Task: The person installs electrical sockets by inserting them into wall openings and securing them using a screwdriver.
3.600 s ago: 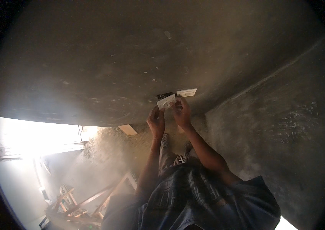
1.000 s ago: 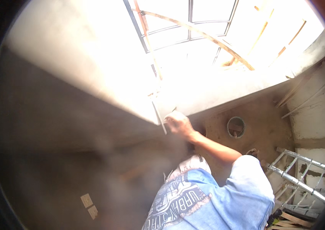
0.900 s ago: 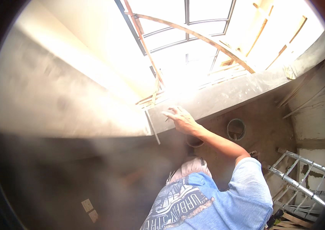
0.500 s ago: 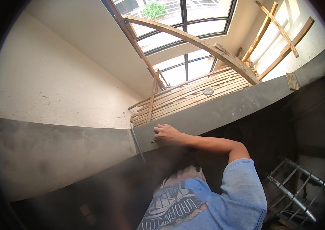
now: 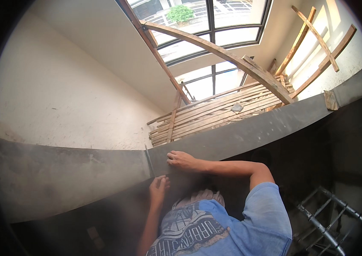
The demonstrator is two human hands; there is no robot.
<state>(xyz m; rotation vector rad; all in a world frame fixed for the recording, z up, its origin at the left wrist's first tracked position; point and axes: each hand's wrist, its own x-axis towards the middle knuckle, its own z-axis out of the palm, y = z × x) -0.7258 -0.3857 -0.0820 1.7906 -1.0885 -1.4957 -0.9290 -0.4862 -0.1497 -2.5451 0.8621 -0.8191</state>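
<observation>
My right hand [image 5: 181,161] rests at the grey cement band [image 5: 240,136], close to the inner corner. Its fingers are curled closed; whatever they hold, if anything, is hidden. My left hand [image 5: 159,183] is raised just below and left of it, at the band's lower edge, with thumb and fingertips brought together. I cannot make out anything between them. A thin, straight strip [image 5: 149,161] runs down the corner beside both hands, its lower end close to my left fingertips. Whether they touch it I cannot tell.
Beyond the band lies a platform of wooden slats [image 5: 215,117] with a small grey lump [image 5: 237,107] on it. A long curved-looking timber [image 5: 219,51] crosses above it toward the windows [image 5: 189,47]. At lower right stands a metal frame [image 5: 326,226]. Dark space lies below the band.
My left hand has come up into view beside the corner. The right hand stays near its place, slightly lower in the picture; a thin pointed thing beneath it no longer shows.
</observation>
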